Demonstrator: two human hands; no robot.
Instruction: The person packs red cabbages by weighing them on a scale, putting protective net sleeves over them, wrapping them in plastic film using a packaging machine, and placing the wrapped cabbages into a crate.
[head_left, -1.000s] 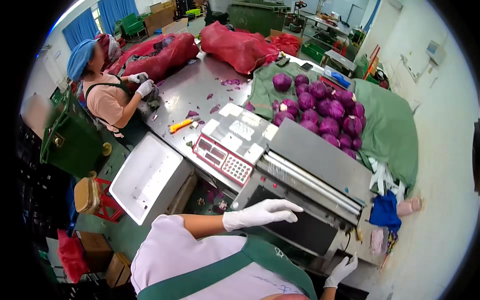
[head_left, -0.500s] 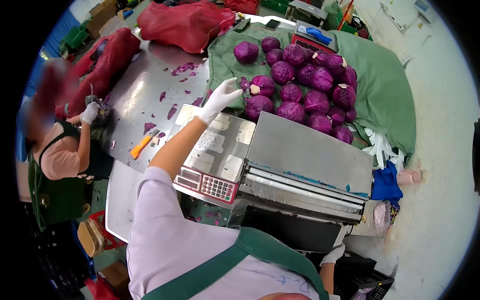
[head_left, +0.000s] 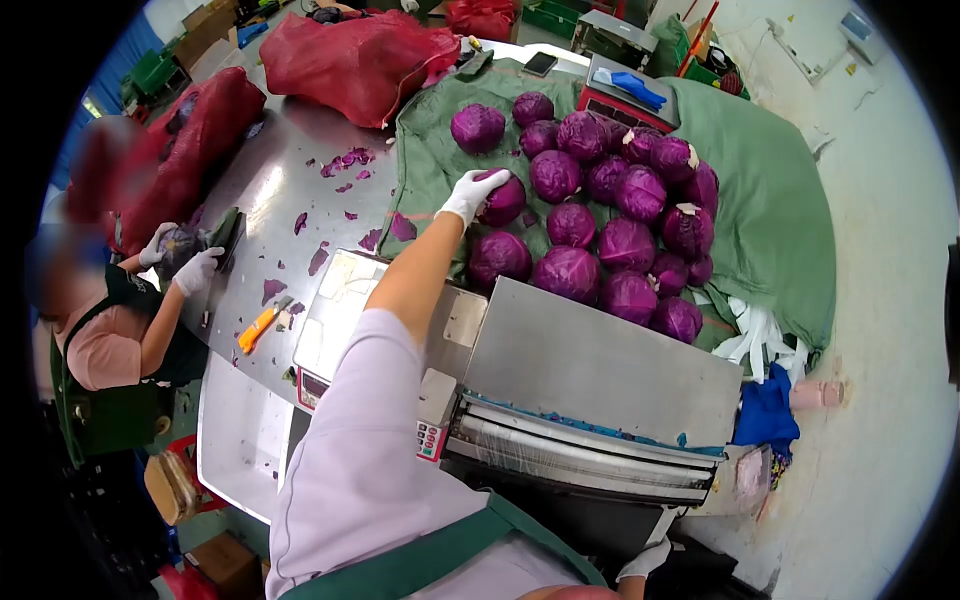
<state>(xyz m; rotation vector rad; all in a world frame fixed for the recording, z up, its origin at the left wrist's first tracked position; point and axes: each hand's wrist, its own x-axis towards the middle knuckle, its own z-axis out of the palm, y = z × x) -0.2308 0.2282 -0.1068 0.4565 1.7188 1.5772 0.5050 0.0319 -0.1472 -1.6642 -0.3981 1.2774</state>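
Our white-gloved left hand [head_left: 471, 195] has moved onto a round, glossy purple cabbage [head_left: 508, 201], fingers clasped over it; likely firm, heavy and slick, it wants cupping around its sides.

Purple cabbage [head_left: 504, 203] | round, smooth | I'm gripping its left side | it's showing against the green cloth [head_left: 430, 145], near its left edge

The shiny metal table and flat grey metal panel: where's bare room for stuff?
The table looks bare between the long red mesh sack and purple leaf scraps. The panel looks bare between round purple cabbages and the long whitish roller. The green cloth is crowded where the cabbages sit.
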